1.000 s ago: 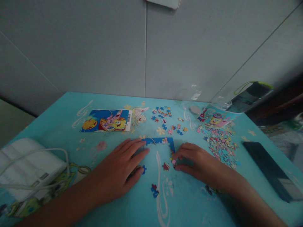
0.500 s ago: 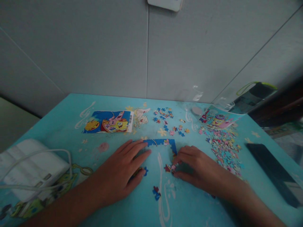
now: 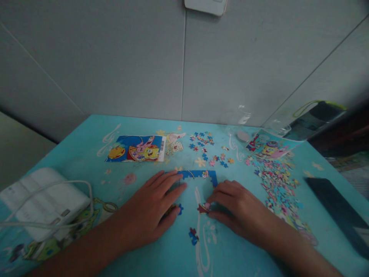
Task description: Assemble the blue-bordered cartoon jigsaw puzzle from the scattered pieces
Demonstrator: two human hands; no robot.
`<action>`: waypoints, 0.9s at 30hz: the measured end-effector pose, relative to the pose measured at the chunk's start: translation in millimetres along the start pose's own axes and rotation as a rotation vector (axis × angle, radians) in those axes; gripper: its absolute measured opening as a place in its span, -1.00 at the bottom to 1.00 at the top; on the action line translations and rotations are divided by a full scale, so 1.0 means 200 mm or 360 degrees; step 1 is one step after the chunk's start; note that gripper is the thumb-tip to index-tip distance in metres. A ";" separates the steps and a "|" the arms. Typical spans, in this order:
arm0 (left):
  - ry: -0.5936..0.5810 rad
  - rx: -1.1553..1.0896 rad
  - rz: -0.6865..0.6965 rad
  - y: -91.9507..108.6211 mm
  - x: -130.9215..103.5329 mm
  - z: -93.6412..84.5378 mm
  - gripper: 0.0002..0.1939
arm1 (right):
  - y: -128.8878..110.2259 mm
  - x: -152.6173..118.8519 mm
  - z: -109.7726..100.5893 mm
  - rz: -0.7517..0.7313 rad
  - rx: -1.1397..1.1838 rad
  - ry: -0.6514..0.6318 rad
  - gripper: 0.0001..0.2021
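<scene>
My left hand (image 3: 160, 202) lies with its fingers spread over the left side of a partly joined jigsaw border (image 3: 198, 174), covering some pieces. A blue bit of puzzle piece (image 3: 180, 209) shows by its thumb. My right hand (image 3: 230, 200) pinches a small red and pink puzzle piece (image 3: 203, 208) between thumb and fingers, low over the table, inside the border's right side. Whether this is one piece or two joined is too blurred to tell. Nearer to me lies a dark red and blue puzzle piece (image 3: 193, 236), apart from both hands.
Behind the border lie a cartoon picture sheet (image 3: 138, 149) and several loose pieces (image 3: 201, 140). To the right are a large heap of pieces (image 3: 279, 184), a picture-wrapped clear container (image 3: 273, 146) and a dark flat object (image 3: 337, 211). A white corded box (image 3: 46, 204) stands at left.
My right hand has shifted slightly left with the red and pink piece, which now shows more clearly at the fingertips. My left hand stays in place. The view has turned a little left.
</scene>
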State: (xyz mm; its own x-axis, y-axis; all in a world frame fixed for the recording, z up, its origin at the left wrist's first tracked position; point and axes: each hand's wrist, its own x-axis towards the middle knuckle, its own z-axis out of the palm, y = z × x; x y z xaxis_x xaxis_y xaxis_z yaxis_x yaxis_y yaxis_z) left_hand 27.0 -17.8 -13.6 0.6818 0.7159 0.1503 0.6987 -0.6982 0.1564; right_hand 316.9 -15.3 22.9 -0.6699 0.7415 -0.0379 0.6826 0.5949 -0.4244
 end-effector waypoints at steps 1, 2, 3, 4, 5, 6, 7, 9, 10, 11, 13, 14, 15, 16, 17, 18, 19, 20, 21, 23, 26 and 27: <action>-0.0001 -0.0001 0.0003 0.00 0.00 0.00 -0.48 | 0.00 0.00 0.00 -0.0007 0.0014 0.0012 -0.81; -0.0003 -0.0003 0.0004 0.00 0.00 0.00 -0.48 | 0.00 0.00 0.01 -0.0017 0.0037 0.0023 -0.80; -0.0003 -0.0005 0.0003 0.00 0.00 -0.01 -0.49 | -0.01 0.00 0.00 -0.0032 0.0070 0.0033 -0.80; -0.0003 -0.0009 0.0004 0.01 0.00 -0.01 -0.49 | -0.01 0.00 0.00 -0.0050 0.0110 0.0043 -0.80; -0.0001 -0.0015 0.0005 0.01 0.00 -0.01 -0.50 | -0.02 0.00 0.00 -0.0070 0.0153 0.0048 -0.80; 0.0005 -0.0020 0.0008 0.01 0.01 -0.01 -0.50 | -0.03 0.00 0.00 -0.0090 0.0196 0.0052 -0.81; 0.0013 -0.0026 0.0013 0.01 0.01 -0.01 -0.51 | -0.04 0.00 0.00 -0.0108 0.0235 0.0048 -0.81; 0.0026 -0.0041 0.0028 0.01 0.01 -0.01 -0.51 | -0.08 -0.01 0.00 -0.0139 0.0283 0.0017 -0.80; 0.0030 -0.0049 0.0034 0.01 0.01 -0.02 -0.51 | -0.10 0.00 0.01 -0.0156 0.0290 -0.0010 -0.79; 0.0031 -0.0057 0.0035 0.01 0.01 -0.02 -0.51 | -0.12 0.00 0.02 -0.0171 0.0284 -0.0041 -0.78; 0.0021 -0.0073 0.0030 0.01 0.01 -0.02 -0.51 | -0.15 0.00 0.04 -0.0196 0.0245 -0.0095 -0.76; 0.0016 -0.0078 0.0027 0.01 0.01 -0.02 -0.51 | -0.17 0.00 0.06 -0.0201 0.0224 -0.0112 -0.75; 0.0016 -0.0082 0.0028 0.01 0.01 -0.02 -0.51 | -0.17 0.00 0.07 -0.0204 0.0208 -0.0120 -0.75; 0.0020 -0.0085 0.0030 0.01 0.01 -0.02 -0.51 | -0.18 0.00 0.07 -0.0205 0.0200 -0.0125 -0.76; 0.0024 -0.0090 0.0034 0.01 0.01 -0.02 -0.51 | -0.18 0.00 0.08 -0.0204 0.0200 -0.0131 -0.78; 0.0028 -0.0094 0.0038 0.01 0.01 -0.02 -0.51 | -0.18 0.00 0.08 -0.0201 0.0208 -0.0135 -0.79; 0.0034 -0.0100 0.0037 0.02 0.02 -0.02 -0.51 | -0.18 0.00 0.08 -0.0194 0.0220 -0.0142 -0.80; 0.0036 -0.0105 0.0033 0.02 0.02 -0.02 -0.51 | -0.17 0.00 0.08 -0.0188 0.0236 -0.0148 -0.81; 0.0036 -0.0112 0.0029 0.02 0.02 -0.02 -0.51 | -0.17 0.00 0.08 -0.0175 0.0256 -0.0157 -0.81; 0.0033 -0.0123 0.0022 0.02 0.02 -0.02 -0.50 | -0.18 -0.01 0.07 -0.0151 0.0306 -0.0180 -0.82; 0.0026 -0.0129 0.0020 0.01 0.01 -0.03 -0.50 | -0.19 -0.01 0.06 -0.0160 0.0405 -0.0225 -0.87; 0.0031 -0.0126 0.0023 0.01 0.01 -0.03 -0.51 | -0.19 -0.02 0.05 -0.0174 0.0439 -0.0242 -0.89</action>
State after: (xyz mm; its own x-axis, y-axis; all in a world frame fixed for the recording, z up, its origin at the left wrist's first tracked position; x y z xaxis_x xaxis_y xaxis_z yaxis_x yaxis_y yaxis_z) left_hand 29.1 -18.1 -7.2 0.6866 0.7064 0.1719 0.6692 -0.7065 0.2304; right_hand 289.9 -43.8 29.2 -0.7849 0.6108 -0.1045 0.5134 0.5467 -0.6615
